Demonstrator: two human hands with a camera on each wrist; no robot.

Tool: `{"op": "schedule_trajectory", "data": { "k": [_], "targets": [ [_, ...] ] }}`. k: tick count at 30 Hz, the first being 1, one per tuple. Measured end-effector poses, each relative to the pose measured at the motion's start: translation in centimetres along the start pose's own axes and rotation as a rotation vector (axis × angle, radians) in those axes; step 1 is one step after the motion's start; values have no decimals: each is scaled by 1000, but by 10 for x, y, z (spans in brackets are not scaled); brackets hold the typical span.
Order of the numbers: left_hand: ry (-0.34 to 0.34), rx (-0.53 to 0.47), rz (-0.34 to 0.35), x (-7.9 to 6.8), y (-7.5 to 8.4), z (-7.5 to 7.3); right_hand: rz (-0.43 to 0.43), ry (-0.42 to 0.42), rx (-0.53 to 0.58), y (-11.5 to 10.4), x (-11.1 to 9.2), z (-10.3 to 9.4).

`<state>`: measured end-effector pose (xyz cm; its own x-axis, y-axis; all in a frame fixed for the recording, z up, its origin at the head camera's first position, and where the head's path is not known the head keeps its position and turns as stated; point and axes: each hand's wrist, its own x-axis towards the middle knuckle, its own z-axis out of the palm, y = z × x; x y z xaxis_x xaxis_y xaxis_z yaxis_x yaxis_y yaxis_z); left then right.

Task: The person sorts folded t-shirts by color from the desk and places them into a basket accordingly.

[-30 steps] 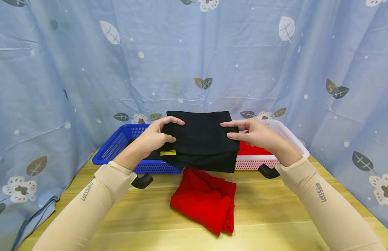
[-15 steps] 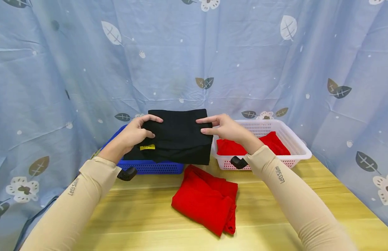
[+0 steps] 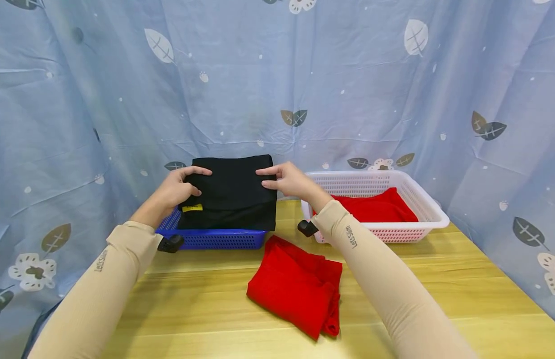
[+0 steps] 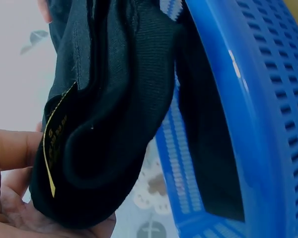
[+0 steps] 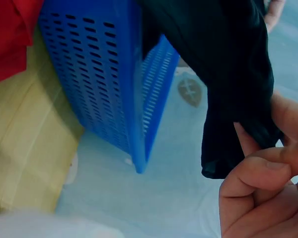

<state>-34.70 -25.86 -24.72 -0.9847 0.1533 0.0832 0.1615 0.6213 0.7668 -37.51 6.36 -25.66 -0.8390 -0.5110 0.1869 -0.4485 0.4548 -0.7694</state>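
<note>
A folded black garment (image 3: 232, 184) with a yellow label (image 3: 192, 207) is held up over the blue basket (image 3: 214, 240). My left hand (image 3: 175, 189) pinches its left side, thumb in front near the label. At the opposite side my right hand (image 3: 291, 180) pinches the cloth between thumb and fingers. The left wrist view shows the garment's rolled layers (image 4: 109, 99) beside the basket rim, with more black cloth (image 4: 211, 144) lying inside. From the right wrist, a corner of the garment (image 5: 228, 74) hangs past the basket's end.
A folded red garment (image 3: 295, 289) lies on the wooden table (image 3: 192, 309) in front of the baskets. To the right stands a white basket (image 3: 394, 232) with red cloth (image 3: 378, 207) inside. A blue patterned curtain (image 3: 241, 75) hangs behind and along the sides.
Both hands have carried the black garment left, from between the two baskets to over the blue one. More of the white basket shows now. The red garment on the table has stayed put.
</note>
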Motion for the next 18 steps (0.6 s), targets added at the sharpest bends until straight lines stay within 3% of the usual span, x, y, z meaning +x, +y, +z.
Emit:
{"op": "schedule_trajectory", "data": {
  "k": [8,18],
  "targets": [
    [31,9,-29,7,-20,-7,66,102,-119,-2,25,30],
    [72,133,-73,15,-42,-3,91,72,-273,3,33,57]
  ]
}}
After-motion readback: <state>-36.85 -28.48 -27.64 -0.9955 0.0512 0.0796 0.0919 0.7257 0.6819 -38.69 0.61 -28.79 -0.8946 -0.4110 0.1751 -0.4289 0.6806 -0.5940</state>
